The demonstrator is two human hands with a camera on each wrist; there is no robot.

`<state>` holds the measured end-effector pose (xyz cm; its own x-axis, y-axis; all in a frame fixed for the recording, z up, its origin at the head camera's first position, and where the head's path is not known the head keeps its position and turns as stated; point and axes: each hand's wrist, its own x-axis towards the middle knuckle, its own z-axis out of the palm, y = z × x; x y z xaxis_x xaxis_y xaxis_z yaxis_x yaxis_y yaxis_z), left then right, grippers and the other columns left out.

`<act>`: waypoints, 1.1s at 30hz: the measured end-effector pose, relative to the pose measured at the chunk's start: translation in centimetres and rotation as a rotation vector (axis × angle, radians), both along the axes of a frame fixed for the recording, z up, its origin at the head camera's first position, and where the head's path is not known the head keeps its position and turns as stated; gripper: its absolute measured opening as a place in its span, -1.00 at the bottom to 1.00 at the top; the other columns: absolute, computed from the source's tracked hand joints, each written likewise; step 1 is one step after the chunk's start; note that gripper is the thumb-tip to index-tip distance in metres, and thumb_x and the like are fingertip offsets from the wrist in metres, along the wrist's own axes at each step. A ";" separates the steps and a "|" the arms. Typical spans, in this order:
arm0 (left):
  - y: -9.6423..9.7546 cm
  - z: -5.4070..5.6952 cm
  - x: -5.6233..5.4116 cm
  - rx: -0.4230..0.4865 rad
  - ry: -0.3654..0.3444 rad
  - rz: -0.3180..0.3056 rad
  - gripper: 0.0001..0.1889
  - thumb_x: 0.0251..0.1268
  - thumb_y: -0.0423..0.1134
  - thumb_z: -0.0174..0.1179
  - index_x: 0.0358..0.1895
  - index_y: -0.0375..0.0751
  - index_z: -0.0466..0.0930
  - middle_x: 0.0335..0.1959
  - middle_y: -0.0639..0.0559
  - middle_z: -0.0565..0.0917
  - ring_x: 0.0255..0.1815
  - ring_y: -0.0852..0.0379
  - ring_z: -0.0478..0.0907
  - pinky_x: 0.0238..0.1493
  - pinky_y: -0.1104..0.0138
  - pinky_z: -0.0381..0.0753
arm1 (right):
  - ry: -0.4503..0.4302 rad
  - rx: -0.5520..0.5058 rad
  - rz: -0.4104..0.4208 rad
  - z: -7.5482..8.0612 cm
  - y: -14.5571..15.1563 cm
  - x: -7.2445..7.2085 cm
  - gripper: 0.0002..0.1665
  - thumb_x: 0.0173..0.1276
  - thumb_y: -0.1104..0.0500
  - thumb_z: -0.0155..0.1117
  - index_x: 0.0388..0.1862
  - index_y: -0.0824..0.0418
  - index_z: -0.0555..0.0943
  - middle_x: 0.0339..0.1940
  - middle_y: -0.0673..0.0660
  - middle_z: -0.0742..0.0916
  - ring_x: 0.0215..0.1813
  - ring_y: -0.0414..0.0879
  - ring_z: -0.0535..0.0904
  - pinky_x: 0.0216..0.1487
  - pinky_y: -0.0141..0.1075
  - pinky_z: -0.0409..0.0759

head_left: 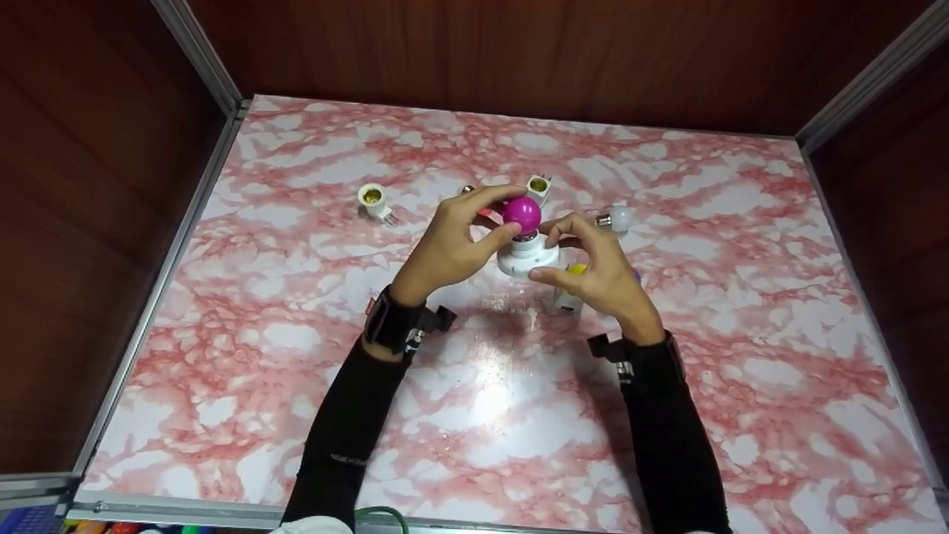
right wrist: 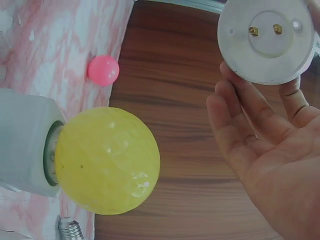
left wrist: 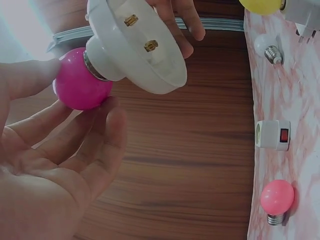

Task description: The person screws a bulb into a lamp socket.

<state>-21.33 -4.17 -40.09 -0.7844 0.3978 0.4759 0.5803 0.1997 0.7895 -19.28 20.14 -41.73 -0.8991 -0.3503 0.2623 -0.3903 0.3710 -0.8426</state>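
My left hand (head_left: 458,245) grips a magenta light bulb (head_left: 522,213) between thumb and fingers. The bulb's metal screw base sits in the neck of a round white lamp holder (head_left: 526,261), with a narrow band of metal showing in the left wrist view. My right hand (head_left: 602,271) holds that lamp holder by its wide base, off the table. Two brass contacts (right wrist: 265,30) show on the holder's underside in the right wrist view. How deep the bulb's thread is seated is hidden.
A yellow bulb (right wrist: 107,160) sits in a white socket (right wrist: 25,145) near my right hand. Beyond lie a white bulb (head_left: 621,219), a pink bulb (left wrist: 277,197), a switched plug-in socket (left wrist: 274,135) and another plug-in socket (head_left: 373,197). Wooden panels (head_left: 519,59) enclose the marbled table (head_left: 259,415).
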 end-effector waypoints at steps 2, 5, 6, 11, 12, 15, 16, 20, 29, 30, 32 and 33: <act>-0.1 0.0 0.0 -0.005 -0.008 -0.004 -0.54 0.53 -0.20 0.32 0.38 -0.28 0.60 0.21 -0.17 0.77 0.16 0.00 0.74 0.11 0.31 0.82 | 0.011 0.011 0.000 -0.1 -0.1 0.0 -0.49 0.14 0.26 0.71 -0.10 0.36 0.55 0.22 0.23 0.76 0.33 0.03 0.66 0.42 -0.08 0.68; -0.3 -0.2 0.0 -0.011 -0.017 -0.012 -0.54 0.53 -0.20 0.31 0.40 -0.26 0.60 0.21 -0.17 0.77 0.18 0.01 0.73 0.12 0.30 0.82 | 0.020 0.017 -0.002 -0.4 -0.3 0.0 -0.49 0.13 0.24 0.72 -0.12 0.35 0.55 0.20 0.24 0.77 0.32 0.05 0.67 0.43 -0.02 0.67; -0.3 -0.3 0.0 -0.014 -0.019 -0.017 -0.53 0.54 -0.19 0.31 0.40 -0.26 0.59 0.21 -0.17 0.77 0.19 0.01 0.73 0.13 0.30 0.81 | 0.023 0.019 -0.004 -0.4 -0.4 0.1 -0.49 0.13 0.24 0.72 -0.12 0.35 0.55 0.20 0.24 0.77 0.31 0.06 0.67 0.43 -0.01 0.67; -1.1 -0.8 -0.3 -0.027 -0.018 -0.025 -0.53 0.56 -0.16 0.29 0.43 -0.24 0.58 0.26 -0.15 0.76 0.21 0.02 0.74 0.14 0.28 0.81 | 0.030 0.031 -0.040 -0.8 -1.1 0.5 -0.48 0.14 0.21 0.72 -0.11 0.35 0.55 0.17 0.25 0.79 0.27 0.06 0.69 0.39 0.01 0.68; -1.4 -0.9 -0.4 -0.031 -0.019 -0.022 -0.53 0.57 -0.15 0.28 0.42 -0.23 0.58 0.26 -0.15 0.76 0.20 0.03 0.74 0.14 0.27 0.81 | 0.028 0.036 -0.052 -0.8 -1.3 0.6 -0.48 0.14 0.20 0.72 -0.11 0.33 0.56 0.18 0.24 0.79 0.26 0.06 0.70 0.39 0.02 0.68; -2.3 -1.3 -0.8 -0.043 -0.026 0.010 -0.57 0.58 -0.13 0.26 0.38 -0.20 0.61 0.25 -0.15 0.76 0.18 0.03 0.75 0.12 0.21 0.82 | 0.016 0.057 -0.087 -1.1 -1.7 0.9 -0.48 0.15 0.17 0.72 -0.09 0.29 0.56 0.17 0.21 0.80 0.25 0.06 0.70 0.38 0.05 0.68; -2.7 -1.5 -1.0 -0.051 -0.029 0.025 -0.58 0.59 -0.13 0.26 0.37 -0.20 0.62 0.24 -0.14 0.77 0.18 0.03 0.75 0.11 0.19 0.82 | 0.012 0.062 -0.092 -1.2 -1.8 1.0 -0.47 0.15 0.16 0.72 -0.09 0.28 0.56 0.17 0.20 0.80 0.25 0.07 0.70 0.38 0.05 0.68; -4.1 -2.5 -1.7 -0.082 -0.070 0.087 -0.62 0.60 -0.10 0.24 0.32 -0.16 0.65 0.20 -0.11 0.78 0.17 0.02 0.74 0.11 0.12 0.81 | -0.009 0.096 -0.091 -1.9 -2.6 1.3 -0.47 0.14 0.13 0.73 -0.07 0.27 0.58 0.14 0.19 0.80 0.24 0.06 0.71 0.39 0.03 0.73; -7.1 -4.7 -3.6 -0.219 -0.170 0.215 -0.67 0.60 -0.19 0.22 0.26 -0.24 0.67 0.23 -0.22 0.75 0.16 -0.10 0.72 0.23 0.03 0.77 | -0.084 0.217 -0.157 -4.8 -4.9 1.8 -0.53 0.18 0.02 0.70 -0.12 0.17 0.62 -0.05 0.14 0.82 0.06 0.04 0.73 0.21 -0.06 0.74; -7.4 -4.9 -3.7 -0.234 -0.183 0.226 -0.67 0.60 -0.19 0.22 0.26 -0.25 0.66 0.23 -0.23 0.74 0.17 -0.11 0.72 0.24 0.02 0.76 | -0.100 0.236 -0.171 -5.2 -5.1 1.8 -0.53 0.18 0.00 0.70 -0.12 0.15 0.62 -0.07 0.13 0.82 0.02 0.04 0.74 0.16 -0.08 0.74; -7.9 -5.3 -4.0 -0.259 -0.210 0.244 -0.67 0.59 -0.20 0.21 0.26 -0.26 0.66 0.24 -0.24 0.74 0.18 -0.13 0.72 0.25 0.00 0.75 | -0.119 0.276 -0.192 -6.0 -5.5 1.9 -0.53 0.18 -0.01 0.70 -0.12 0.14 0.62 -0.11 0.12 0.81 -0.06 0.03 0.73 0.05 -0.14 0.72; -8.1 -5.5 -4.0 -0.266 -0.223 0.252 -0.67 0.59 -0.20 0.21 0.26 -0.26 0.66 0.25 -0.25 0.74 0.18 -0.14 0.73 0.25 0.00 0.75 | -0.125 0.298 -0.199 -6.3 -5.6 1.9 -0.54 0.19 -0.02 0.69 -0.12 0.13 0.62 -0.12 0.12 0.81 -0.10 0.02 0.72 0.00 -0.18 0.70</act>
<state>-25.35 -12.30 -45.58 -0.9447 0.2669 0.1906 0.3087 0.5273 0.7916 -17.36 14.55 -48.07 -0.9760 -0.2097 0.0595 -0.1869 0.6650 -0.7231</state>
